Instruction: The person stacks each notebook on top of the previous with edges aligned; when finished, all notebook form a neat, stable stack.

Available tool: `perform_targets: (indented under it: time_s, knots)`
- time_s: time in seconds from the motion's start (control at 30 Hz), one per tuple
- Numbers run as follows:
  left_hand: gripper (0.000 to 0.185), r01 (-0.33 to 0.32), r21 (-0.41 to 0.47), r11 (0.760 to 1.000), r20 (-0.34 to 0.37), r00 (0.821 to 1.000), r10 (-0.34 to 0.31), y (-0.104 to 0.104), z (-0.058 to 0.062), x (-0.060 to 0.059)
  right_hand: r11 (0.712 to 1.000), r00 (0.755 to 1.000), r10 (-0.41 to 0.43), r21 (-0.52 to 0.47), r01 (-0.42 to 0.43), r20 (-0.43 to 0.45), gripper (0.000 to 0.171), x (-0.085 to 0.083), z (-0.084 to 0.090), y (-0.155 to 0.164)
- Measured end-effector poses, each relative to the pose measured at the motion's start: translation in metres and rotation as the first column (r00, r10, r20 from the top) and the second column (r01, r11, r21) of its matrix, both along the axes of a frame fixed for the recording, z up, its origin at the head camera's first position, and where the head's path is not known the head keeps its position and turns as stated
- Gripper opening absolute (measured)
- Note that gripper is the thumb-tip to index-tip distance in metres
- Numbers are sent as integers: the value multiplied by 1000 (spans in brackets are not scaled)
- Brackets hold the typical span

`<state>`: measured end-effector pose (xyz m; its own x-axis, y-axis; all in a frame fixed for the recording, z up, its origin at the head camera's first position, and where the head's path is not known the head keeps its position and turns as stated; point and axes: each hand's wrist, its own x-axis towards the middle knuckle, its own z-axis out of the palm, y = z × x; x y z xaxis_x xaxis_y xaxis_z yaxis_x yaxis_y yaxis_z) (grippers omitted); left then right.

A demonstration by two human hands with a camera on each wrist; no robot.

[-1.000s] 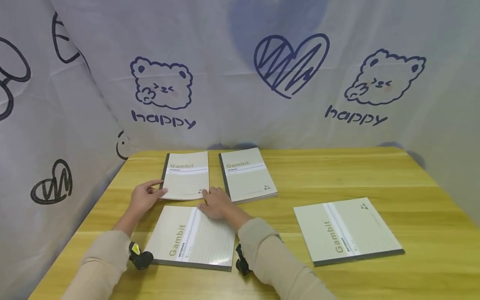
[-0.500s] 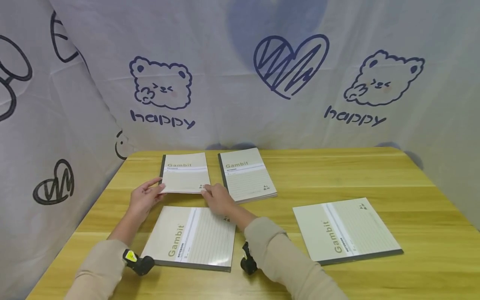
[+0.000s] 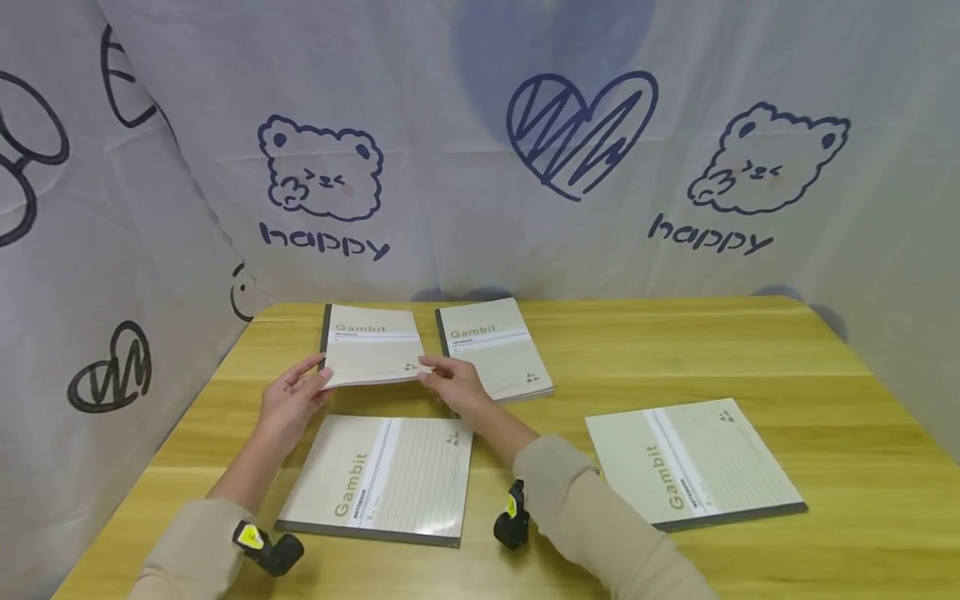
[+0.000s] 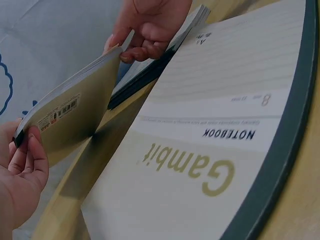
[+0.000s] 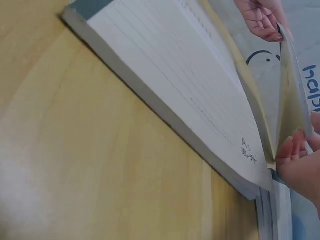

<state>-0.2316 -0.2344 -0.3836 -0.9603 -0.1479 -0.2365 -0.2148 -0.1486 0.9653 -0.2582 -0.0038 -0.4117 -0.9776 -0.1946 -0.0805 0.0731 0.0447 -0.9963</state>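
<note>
A small cream Gambit notebook (image 3: 371, 350) with a dark spine is held off the table between both hands, its near edge raised. My left hand (image 3: 288, 400) pinches its near left corner by the spine, thumb on the cover. At the near right corner, my right hand (image 3: 459, 385) pinches the notebook between thumb and fingers. The left wrist view shows the notebook's back cover (image 4: 75, 112) with a barcode label, tilted above the table. Below the hands lies a larger Gambit notebook (image 3: 382, 479), its dark spine toward the near side.
Behind the right hand a stack of small notebooks (image 3: 491, 342) lies at the back of the wooden table (image 3: 675, 350). Another large notebook (image 3: 693, 458) lies to the right, partly behind the right sleeve (image 3: 592, 517). A printed cloth (image 3: 450, 208) hangs behind the table.
The small notebook's near edge has risen from the table. My right hand has moved right and now pinches the corner; my left hand has come up slightly with the spine side.
</note>
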Motion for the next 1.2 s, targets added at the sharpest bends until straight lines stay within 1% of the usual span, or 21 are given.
perform_targets:
  time_s: [0.07, 0.13, 0.2, 0.33, 0.5, 0.63, 0.77, 1.0, 1.1, 1.2]
  knots:
    - [59, -3, 11, 1000, -6, 1000, 3, 4, 1, 2, 999, 999, -14, -49, 16, 35, 33, 1, 0, 3]
    - [57, -1, 22, 1000, -16, 1000, 2, 9, 2, 4, 996, 998, -28, -85, 32, 51, 33, 1, -2, 6]
    - [54, -3, 23, 1000, -23, 1000, 4, 13, 2, 6, 993, 998, -39, -107, 45, 52, 33, 1, -3, 9]
    - [49, 4, 20, 1000, -32, 999, -3, 21, 2, 9, 992, 999, -36, -123, 39, 33, 35, 2, -3, 18]
    - [47, 15, 10, 1000, -40, 999, -15, 29, 1, 11, 994, 999, -35, -106, 39, 37, 37, 3, 1, 28]
    - [48, 42, -37, 998, -61, 997, -44, 37, -3, 11, 993, 998, -45, -105, 49, 37, 39, 4, 2, 37]
    - [52, 82, -96, 992, -89, 992, -91, 45, -8, 12, 996, 999, -50, -78, 51, 9, 39, 4, 2, 50]
    - [50, 145, -220, 964, -148, 972, -180, 61, -19, 10, 999, 999, -37, -24, 36, -37, 41, 5, 2, 76]
    - [49, 167, -238, 957, -165, 964, -210, 68, -24, 10, 1000, 998, -21, 1, 22, -62, 41, 6, 2, 87]
    - [49, 188, -243, 952, -193, 952, -237, 74, -27, 9, 999, 996, -2, 42, 6, -92, 41, 8, 3, 97]
